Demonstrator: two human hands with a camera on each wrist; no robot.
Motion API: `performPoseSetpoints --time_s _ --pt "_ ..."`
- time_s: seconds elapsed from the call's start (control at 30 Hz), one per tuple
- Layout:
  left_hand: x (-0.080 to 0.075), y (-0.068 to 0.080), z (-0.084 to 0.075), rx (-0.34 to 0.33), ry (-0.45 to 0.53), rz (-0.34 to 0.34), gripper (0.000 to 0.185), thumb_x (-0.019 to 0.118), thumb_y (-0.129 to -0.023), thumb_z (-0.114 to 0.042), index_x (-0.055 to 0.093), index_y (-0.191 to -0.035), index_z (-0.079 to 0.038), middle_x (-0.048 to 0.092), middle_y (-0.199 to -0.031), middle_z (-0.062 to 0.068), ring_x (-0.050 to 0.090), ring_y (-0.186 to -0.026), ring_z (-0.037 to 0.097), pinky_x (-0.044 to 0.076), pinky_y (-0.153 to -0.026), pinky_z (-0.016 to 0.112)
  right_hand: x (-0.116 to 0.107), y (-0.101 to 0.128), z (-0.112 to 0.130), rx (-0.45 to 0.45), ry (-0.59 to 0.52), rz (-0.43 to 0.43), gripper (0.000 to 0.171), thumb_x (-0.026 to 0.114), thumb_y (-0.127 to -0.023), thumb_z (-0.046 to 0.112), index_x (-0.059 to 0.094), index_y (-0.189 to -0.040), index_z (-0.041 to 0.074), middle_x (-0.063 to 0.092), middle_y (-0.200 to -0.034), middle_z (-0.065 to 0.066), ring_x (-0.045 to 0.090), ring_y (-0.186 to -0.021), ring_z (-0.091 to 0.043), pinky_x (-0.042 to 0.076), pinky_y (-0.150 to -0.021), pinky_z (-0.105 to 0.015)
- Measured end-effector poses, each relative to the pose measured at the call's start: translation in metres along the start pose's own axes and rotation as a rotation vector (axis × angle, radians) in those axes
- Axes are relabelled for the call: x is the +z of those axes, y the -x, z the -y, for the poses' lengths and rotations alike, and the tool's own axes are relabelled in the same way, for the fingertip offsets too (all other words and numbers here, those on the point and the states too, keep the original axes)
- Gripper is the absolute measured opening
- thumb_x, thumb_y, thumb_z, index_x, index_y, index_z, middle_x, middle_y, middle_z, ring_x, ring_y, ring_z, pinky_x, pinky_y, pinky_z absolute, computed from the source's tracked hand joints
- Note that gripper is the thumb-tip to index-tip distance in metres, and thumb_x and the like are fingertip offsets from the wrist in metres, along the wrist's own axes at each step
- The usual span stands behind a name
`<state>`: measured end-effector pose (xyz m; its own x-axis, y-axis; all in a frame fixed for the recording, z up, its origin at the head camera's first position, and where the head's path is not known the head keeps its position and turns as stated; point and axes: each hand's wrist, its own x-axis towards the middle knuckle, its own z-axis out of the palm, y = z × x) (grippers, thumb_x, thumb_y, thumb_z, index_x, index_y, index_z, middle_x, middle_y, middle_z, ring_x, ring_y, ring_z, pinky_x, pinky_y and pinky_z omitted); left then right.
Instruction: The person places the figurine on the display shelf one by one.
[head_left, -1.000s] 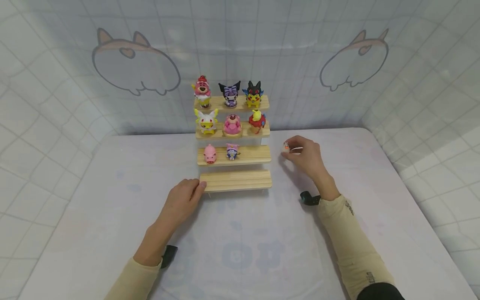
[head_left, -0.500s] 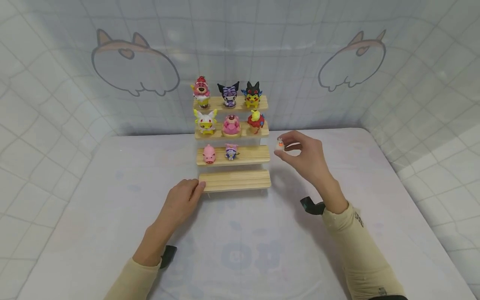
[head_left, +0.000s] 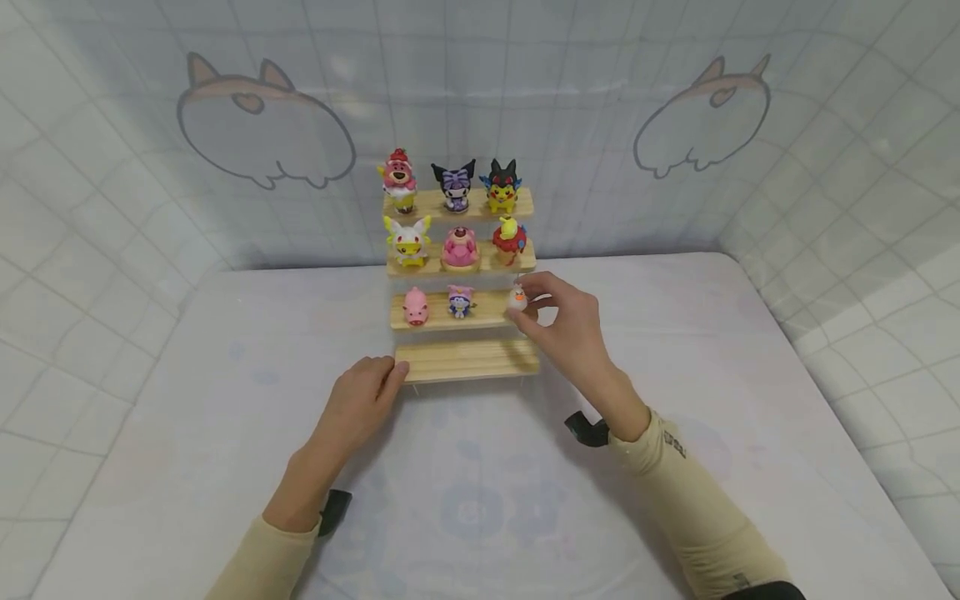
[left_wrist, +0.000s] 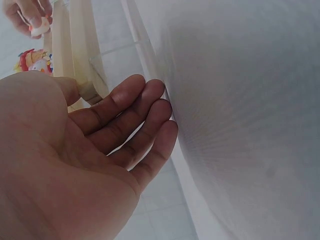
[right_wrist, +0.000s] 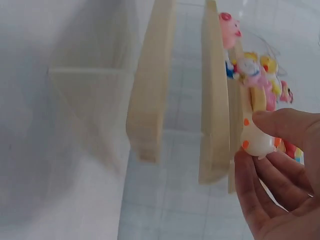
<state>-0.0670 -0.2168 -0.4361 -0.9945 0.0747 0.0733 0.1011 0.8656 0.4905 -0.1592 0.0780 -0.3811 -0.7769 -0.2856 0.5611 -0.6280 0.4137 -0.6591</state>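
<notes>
A small white figurine with an orange beak is pinched between the thumb and fingers of my right hand. It is at the right end of the second shelf from the bottom of a wooden stepped display stand. In the right wrist view, orange spots show on the white figurine, right at the shelf edge. My left hand grips the left end of the lowest shelf, thumb on top. On the same shelf as the white figurine stand a pink pig and a purple-and-white figurine.
Higher up, the two upper shelves carry several figurines, among them a pink bear, a black-eared purple one and a yellow one with a black hood. A pale cloth covers the table, with a tiled-pattern curtain behind.
My right hand has carried the white figurine left, from beside the stand to the right end of the second shelf from the bottom. The left hand has stayed at the lowest shelf.
</notes>
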Motion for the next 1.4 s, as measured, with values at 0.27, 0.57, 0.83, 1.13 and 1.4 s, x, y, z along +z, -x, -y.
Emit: performPoseSetpoints --time_s 0.27,0.57,0.83,1.13,1.4 --pt "-0.001 -0.001 0.000 0.003 0.003 -0.002 0.035 0.052 -0.112 -0.029 0.059 -0.085 -0.009 0.052 -0.073 0.005 0.048 -0.074 0.022 0.039 -0.067 0.036 0.012 -0.003 0.003 0.037 0.087 0.037 0.038 0.087 -0.088 0.010 0.071 -0.121 0.004 0.077 -0.107 -0.012 0.074 -0.091 -0.027 0.058 -0.085 -0.046" --pt "0.000 -0.002 -0.001 -0.001 0.000 -0.002 0.034 0.054 -0.112 -0.028 0.059 -0.084 -0.009 0.051 -0.072 0.005 0.047 -0.074 0.022 0.039 -0.068 0.036 0.013 -0.002 -0.003 0.077 0.117 0.063 0.040 0.087 -0.088 0.014 0.070 -0.123 0.006 0.076 -0.108 -0.009 0.071 -0.094 -0.025 0.053 -0.085 -0.042" --pt "0.000 0.000 -0.001 -0.006 0.004 0.004 0.035 0.053 -0.112 -0.029 0.058 -0.084 -0.010 0.051 -0.072 0.004 0.048 -0.074 0.022 0.039 -0.068 0.036 0.013 -0.002 -0.005 0.080 0.095 0.065 0.040 0.088 -0.088 0.015 0.070 -0.123 0.007 0.077 -0.107 -0.009 0.072 -0.094 -0.026 0.055 -0.085 -0.046" --pt "-0.002 0.001 -0.003 -0.011 0.006 0.006 0.035 0.053 -0.112 -0.029 0.059 -0.084 -0.010 0.050 -0.072 0.004 0.047 -0.074 0.022 0.038 -0.067 0.035 0.012 -0.002 -0.007 0.061 0.076 0.046 0.038 0.089 -0.087 0.014 0.072 -0.120 0.006 0.077 -0.103 -0.009 0.072 -0.093 -0.025 0.058 -0.083 -0.042" --pt "-0.001 0.000 -0.001 -0.006 0.004 0.003 0.035 0.053 -0.112 -0.028 0.058 -0.083 -0.010 0.050 -0.072 0.004 0.047 -0.074 0.023 0.038 -0.068 0.036 0.012 -0.002 -0.008 0.073 0.075 0.042 0.037 0.089 -0.086 0.014 0.073 -0.119 0.006 0.075 -0.099 -0.009 0.072 -0.091 -0.025 0.058 -0.082 -0.040"
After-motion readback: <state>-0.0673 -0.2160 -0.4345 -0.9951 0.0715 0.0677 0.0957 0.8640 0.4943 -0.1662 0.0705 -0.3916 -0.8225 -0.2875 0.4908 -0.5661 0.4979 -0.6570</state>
